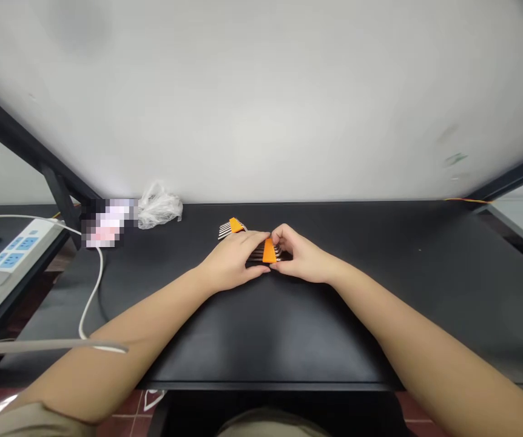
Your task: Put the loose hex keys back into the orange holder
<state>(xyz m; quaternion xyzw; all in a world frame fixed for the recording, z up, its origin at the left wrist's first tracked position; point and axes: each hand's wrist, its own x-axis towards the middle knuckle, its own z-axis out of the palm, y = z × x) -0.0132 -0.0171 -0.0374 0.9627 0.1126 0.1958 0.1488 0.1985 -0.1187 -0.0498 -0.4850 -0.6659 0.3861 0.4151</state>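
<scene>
Between my two hands is a hex key set in an orange holder (269,251), low over the black table. My left hand (233,258) curves round its left side, thumb and fingertips at the holder's edges. From the right, my right hand (301,255) grips the holder's other side, near the bent ends of the keys. Both hands are closed on it, and parts of the keys are hidden by fingers. Just beyond my left hand lies a second hex key set (236,226) in an orange holder, its metal keys fanning out to the left.
A crumpled clear plastic bag (159,206) lies against the wall at the back left, beside a blurred-out item. A white cable (97,279) hangs across the left side, over my forearm. Power strips (16,249) are at far left. The black table (261,340) ends near my body.
</scene>
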